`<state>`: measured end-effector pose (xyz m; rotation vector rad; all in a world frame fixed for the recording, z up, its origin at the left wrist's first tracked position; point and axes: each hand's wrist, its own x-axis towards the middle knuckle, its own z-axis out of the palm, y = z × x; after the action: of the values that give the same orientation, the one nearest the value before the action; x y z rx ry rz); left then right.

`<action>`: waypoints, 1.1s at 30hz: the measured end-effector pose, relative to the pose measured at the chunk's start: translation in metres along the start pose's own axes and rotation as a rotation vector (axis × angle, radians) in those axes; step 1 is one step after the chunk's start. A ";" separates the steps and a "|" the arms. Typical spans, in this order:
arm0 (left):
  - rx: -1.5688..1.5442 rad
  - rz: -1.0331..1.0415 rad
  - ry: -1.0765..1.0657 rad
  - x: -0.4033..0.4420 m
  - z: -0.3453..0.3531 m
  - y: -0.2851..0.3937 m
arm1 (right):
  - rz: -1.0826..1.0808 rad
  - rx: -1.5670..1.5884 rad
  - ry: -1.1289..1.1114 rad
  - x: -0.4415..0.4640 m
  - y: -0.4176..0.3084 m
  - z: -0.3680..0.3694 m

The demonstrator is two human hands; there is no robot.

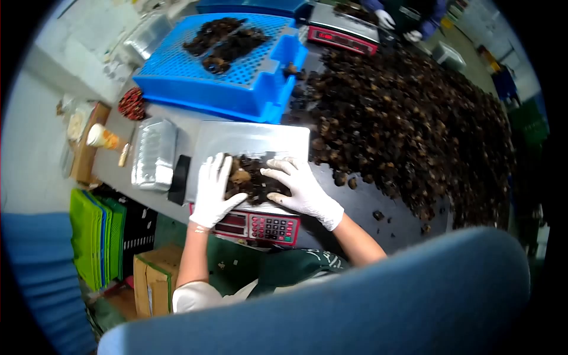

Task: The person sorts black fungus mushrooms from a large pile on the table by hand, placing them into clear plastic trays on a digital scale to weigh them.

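Note:
A small pile of dark brown dried mushrooms [254, 179], which look like wood ear, lies on the metal pan [254, 135] of a red digital scale [273, 228]. My left hand [214, 192], in a white glove, rests at the pile's left edge with fingers stretched out and thumb apart. From the right, my gloved right hand [300, 188] reaches over the pile's edge, its fingers spread and touching the pieces. Neither hand is closed round anything. The scale's display is too dim to read.
A large mushroom heap [402, 124] covers the table's right side. Mushrooms lie on an upturned blue crate [236, 89] behind the scale. Clear plastic boxes [154, 155] stand at left, near a paper cup [102, 137]. A co-worker's gloved hands [386, 20] are beside another scale [343, 38].

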<state>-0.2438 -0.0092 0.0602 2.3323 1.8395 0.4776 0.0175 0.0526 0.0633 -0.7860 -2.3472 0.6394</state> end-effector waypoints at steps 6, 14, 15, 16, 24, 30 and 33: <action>-0.158 -0.012 0.083 -0.007 0.003 -0.005 | 0.398 -0.334 0.351 -0.075 0.052 -0.028; -0.229 -0.134 0.108 -0.014 0.004 0.000 | 0.634 -0.348 0.222 -0.157 0.102 0.006; -0.381 -0.174 0.158 -0.016 0.002 -0.002 | 0.635 -0.259 0.260 -0.154 0.104 0.005; -0.306 -0.156 0.210 -0.018 -0.004 -0.002 | 0.585 -0.091 0.384 -0.148 0.107 0.004; -0.575 -0.334 0.437 -0.035 0.007 -0.026 | 0.214 0.238 0.291 -0.024 0.005 -0.028; -0.698 -0.336 0.432 -0.041 0.011 -0.022 | -0.138 -0.099 0.003 0.038 -0.029 0.014; -0.724 -0.358 0.448 -0.046 0.013 -0.026 | -0.153 -0.192 -0.083 0.039 -0.024 0.032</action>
<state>-0.2735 -0.0462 0.0325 1.4610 1.7623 1.4084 -0.0381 0.0529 0.0687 -0.6637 -2.5427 0.3930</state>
